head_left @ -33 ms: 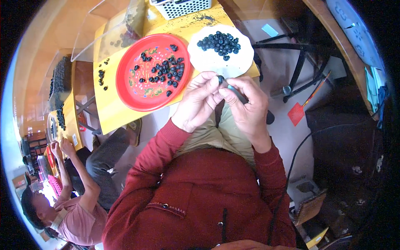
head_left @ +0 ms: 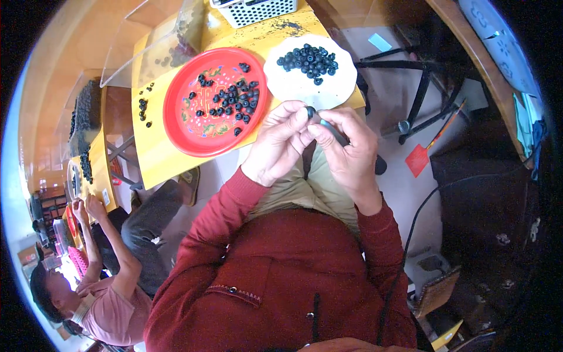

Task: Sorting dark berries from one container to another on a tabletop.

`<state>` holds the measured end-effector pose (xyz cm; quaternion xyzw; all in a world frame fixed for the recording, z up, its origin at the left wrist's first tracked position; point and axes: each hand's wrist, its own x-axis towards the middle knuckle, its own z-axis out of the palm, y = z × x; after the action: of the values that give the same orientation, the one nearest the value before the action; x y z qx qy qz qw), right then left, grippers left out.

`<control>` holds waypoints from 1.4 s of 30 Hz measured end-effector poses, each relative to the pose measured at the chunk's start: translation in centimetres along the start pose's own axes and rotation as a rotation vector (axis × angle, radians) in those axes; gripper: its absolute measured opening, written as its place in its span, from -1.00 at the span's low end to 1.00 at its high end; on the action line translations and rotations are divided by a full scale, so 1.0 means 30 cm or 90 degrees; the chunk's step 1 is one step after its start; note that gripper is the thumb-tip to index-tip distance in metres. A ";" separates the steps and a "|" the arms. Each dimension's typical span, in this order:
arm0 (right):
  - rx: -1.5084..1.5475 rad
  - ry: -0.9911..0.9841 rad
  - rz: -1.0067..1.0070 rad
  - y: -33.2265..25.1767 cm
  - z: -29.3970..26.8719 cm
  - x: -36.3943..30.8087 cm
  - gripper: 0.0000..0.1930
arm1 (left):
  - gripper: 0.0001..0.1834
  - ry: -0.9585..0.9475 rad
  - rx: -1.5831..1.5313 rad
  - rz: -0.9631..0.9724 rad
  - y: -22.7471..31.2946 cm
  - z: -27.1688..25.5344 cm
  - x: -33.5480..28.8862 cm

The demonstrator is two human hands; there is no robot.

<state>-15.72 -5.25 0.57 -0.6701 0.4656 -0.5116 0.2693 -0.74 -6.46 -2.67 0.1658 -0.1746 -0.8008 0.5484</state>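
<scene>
My left hand [head_left: 275, 146] pinches a small round black piece [head_left: 311, 111] between thumb and fingertips, just in front of the table edge. Close beside it, my right hand [head_left: 350, 154] is closed on a slim dark tool [head_left: 335, 134] with a bit of teal showing near its end; most of it is hidden by the fingers. A red plate [head_left: 176, 126] with a printed pattern lies ahead on the left, bearing many similar black pieces [head_left: 234, 100]. To its right, a white scalloped plate [head_left: 284, 88] carries a heap of black pieces [head_left: 311, 61].
Loose black pieces [head_left: 142, 105] and dark crumbs [head_left: 287, 26] lie on the yellow table [head_left: 155, 158]. A white perforated basket [head_left: 264, 14] stands at the far edge, a clear bin [head_left: 141, 47] at far left. Another person [head_left: 111, 311] works at the left. A red fly swatter [head_left: 417, 159] is at right.
</scene>
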 end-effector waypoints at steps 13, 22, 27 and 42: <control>0.023 0.032 -0.042 0.016 -0.031 -0.006 -0.76 | -0.86 -0.013 0.024 0.014 -0.021 0.017 -0.003; 0.071 0.035 -0.032 0.017 -0.055 -0.003 -0.76 | -0.86 -0.002 0.089 0.056 -0.024 0.043 -0.003; 0.074 0.019 -0.061 0.026 -0.055 -0.005 -0.77 | -0.86 0.012 0.082 0.051 -0.031 0.052 -0.005; 0.075 0.069 0.017 0.033 -0.089 -0.023 -0.81 | -0.86 -0.031 0.128 0.056 -0.044 0.082 -0.021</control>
<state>-18.58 -4.73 0.33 -0.6181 0.4574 -0.5700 0.2896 -2.72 -5.19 -1.05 0.1928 -0.2742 -0.7580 0.5595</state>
